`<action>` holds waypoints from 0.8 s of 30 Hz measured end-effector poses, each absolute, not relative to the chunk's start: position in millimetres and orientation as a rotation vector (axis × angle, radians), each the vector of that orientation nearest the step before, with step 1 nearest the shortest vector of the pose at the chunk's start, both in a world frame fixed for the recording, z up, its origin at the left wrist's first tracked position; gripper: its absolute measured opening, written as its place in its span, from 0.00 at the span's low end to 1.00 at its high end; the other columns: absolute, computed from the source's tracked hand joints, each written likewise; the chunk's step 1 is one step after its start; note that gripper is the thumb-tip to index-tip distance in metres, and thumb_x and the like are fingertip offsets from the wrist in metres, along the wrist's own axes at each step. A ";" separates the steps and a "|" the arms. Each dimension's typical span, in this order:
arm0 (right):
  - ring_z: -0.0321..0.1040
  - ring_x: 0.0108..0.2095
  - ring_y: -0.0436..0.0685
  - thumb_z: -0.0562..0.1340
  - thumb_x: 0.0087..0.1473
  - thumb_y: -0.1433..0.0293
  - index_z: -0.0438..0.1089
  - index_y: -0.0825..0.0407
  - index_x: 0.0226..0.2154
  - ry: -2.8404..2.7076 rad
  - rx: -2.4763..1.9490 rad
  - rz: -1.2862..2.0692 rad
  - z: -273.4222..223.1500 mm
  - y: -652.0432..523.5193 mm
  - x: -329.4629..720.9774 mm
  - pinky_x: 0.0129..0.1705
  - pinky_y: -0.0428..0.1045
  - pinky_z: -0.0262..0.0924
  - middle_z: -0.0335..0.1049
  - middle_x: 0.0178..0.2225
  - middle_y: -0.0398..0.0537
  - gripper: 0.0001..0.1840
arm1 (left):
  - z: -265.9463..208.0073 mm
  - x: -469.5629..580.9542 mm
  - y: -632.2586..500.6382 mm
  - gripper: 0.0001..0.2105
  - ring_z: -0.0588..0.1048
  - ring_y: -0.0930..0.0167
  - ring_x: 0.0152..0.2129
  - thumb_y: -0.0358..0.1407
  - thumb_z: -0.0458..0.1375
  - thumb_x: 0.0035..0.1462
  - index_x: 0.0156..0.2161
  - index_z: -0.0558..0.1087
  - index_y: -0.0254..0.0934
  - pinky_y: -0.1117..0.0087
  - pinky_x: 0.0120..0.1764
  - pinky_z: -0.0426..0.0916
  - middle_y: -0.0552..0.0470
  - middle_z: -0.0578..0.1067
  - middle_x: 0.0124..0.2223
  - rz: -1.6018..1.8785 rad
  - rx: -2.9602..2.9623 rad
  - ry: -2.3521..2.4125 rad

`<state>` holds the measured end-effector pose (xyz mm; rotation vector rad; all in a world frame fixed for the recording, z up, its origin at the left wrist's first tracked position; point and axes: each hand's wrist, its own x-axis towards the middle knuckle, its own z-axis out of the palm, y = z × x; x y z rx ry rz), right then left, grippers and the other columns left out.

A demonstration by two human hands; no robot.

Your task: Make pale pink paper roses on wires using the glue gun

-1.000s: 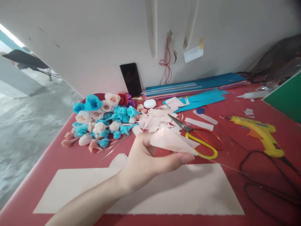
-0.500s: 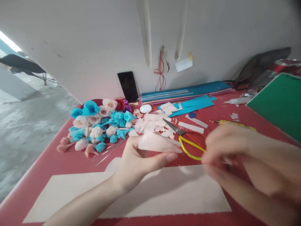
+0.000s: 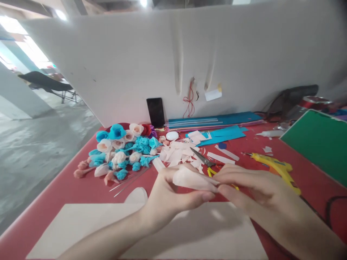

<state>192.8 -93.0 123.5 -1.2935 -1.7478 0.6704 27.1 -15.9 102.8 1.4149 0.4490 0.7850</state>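
My left hand (image 3: pixel 173 196) holds a pale pink paper flower (image 3: pixel 191 179), cupped between thumb and fingers with its narrow end pointing right. The fingertips of my right hand (image 3: pixel 252 191) pinch that narrow end. Just behind the hands lie scissors (image 3: pixel 202 157) with yellow and red handles, partly hidden by my right hand. A heap of pale paper scraps (image 3: pixel 176 151) is spread beyond the flower. Under my forearms a large cream sheet (image 3: pixel 89 224) lies on the red table (image 3: pixel 67 191), and a rounded pale paper piece (image 3: pixel 137 195) is at its far edge.
Several blue, white and pink paper flowers (image 3: pixel 119 157) are bunched at left, near thin wires (image 3: pixel 130 181). A yellow glue gun (image 3: pixel 276 167) and a green board (image 3: pixel 317 144) are at right. Blue paper (image 3: pixel 222 135) and a phone (image 3: pixel 155 112) stand or lie toward the white panel (image 3: pixel 121 65).
My right hand has come left to the flower and now pinches its narrow end. The glue gun is more exposed. The camera view has tilted up.
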 end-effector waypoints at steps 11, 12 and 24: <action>0.68 0.25 0.51 0.61 0.53 0.71 0.71 0.46 0.24 -1.599 -1.286 0.271 122.5 -93.9 194.3 0.26 0.42 0.65 0.71 0.26 0.38 0.09 | 105.6 20.9 -10.8 0.05 0.75 0.72 0.30 0.29 0.64 0.46 0.30 0.80 0.40 0.76 0.34 0.70 0.52 0.79 0.30 0.789 1.409 0.421; 0.68 0.24 0.51 0.61 0.54 0.69 0.71 0.46 0.24 -1.595 -1.327 0.180 122.1 -92.2 197.6 0.26 0.43 0.65 0.71 0.26 0.37 0.08 | 105.9 20.4 -9.6 0.04 0.76 0.71 0.30 0.30 0.65 0.46 0.30 0.80 0.40 0.75 0.35 0.71 0.51 0.80 0.30 0.787 1.392 0.428; 0.67 0.20 0.57 0.48 0.56 0.70 0.72 0.55 0.35 -1.828 -1.819 -0.445 76.2 -42.9 236.9 0.19 0.48 0.54 0.71 0.24 0.49 0.17 | 103.9 20.1 -7.9 0.01 0.70 0.78 0.24 0.31 0.65 0.45 0.27 0.79 0.37 0.79 0.28 0.67 0.54 0.75 0.27 0.797 1.291 0.516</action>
